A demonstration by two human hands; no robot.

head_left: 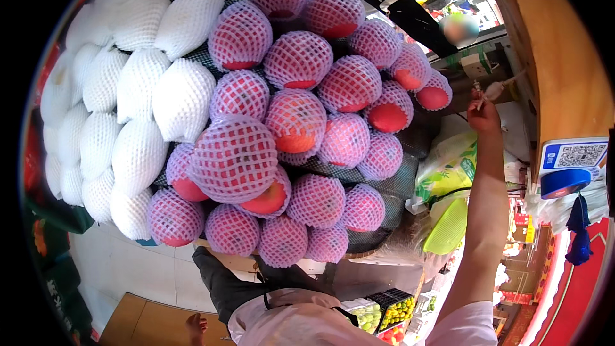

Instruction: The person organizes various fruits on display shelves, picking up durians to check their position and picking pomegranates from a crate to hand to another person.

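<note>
At the far right, my right arm stretches away from me toward the wall. Its hand [483, 115] is closed, the fingertips pinching something small and pale that I cannot make out. Right beside those fingers is a pale, bulb-shaped piece [494, 91] on a thin cord, and just beyond them a small white box [476, 64] is mounted. Low in the picture, my left hand [196, 325] hangs by my side, small in view. Its fingers look loosely bent and apart, with nothing seen in them.
Red round fruit in purple foam nets [298, 61] is piled before me, beside fruit in white foam nets [184, 99]. Near my right forearm are a green plastic basket [446, 227] and a green-and-white bag [445, 176]. A blue tape roll [565, 184] hangs by a wooden post [570, 57].
</note>
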